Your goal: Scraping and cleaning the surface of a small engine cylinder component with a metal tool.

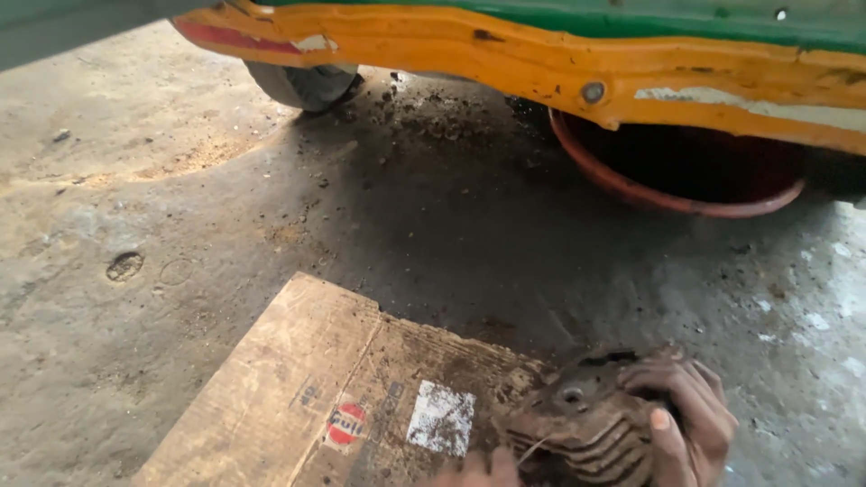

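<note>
Oil-stained concrete floor (433, 225) fills the scene, dark and gritty under the vehicle and paler toward the left. At the bottom edge, the right hand (690, 419) has its grip wrapped around the right side of a grimy finned engine part (577, 428), fingers curled over its top edge and the thumb pressed against the fins, so this grip is closed firmly on the metal. The left hand (474, 469) shows only as a couple of fingertips at the frame's bottom, just beside the lower left of the engine part and seemingly touching it; whether its grip is closed or loose cannot be told. The engine part rests at the right end of a flattened piece of brown cardboard (316, 388), which lies on the floor and bears a round red sticker and a white patch. Beyond the engine part, farther from the person, a shallow reddish basin (631, 189) sits on the floor, half hidden beneath the yellow, green-topped vehicle body (505, 54). Well up and left of the engine part, a black tyre (302, 86) meets the floor amid scattered dark debris
</note>
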